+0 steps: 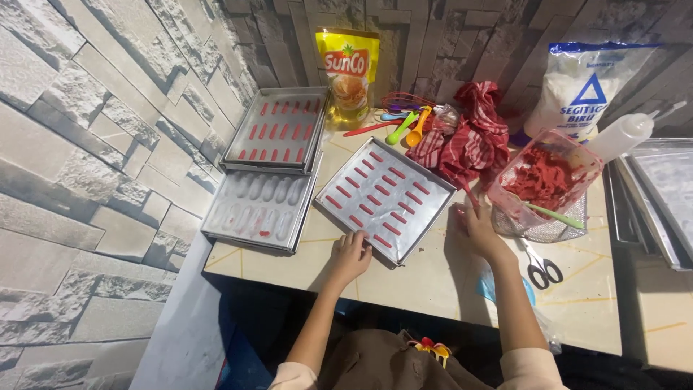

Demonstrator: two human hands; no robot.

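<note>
Left grip (351,253) on baking tray (411,189) corner

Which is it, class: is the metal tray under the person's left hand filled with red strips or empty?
Filled: rows of red strips cover the metal tray, with the left hand on its near edge.

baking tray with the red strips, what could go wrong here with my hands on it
The baking tray sits skewed with its near corner close to the table edge; the left hand on that corner could tip it, smearing the red strips. The right hand lies close to the tilted tub of red batter, which a knock might spill.
</note>
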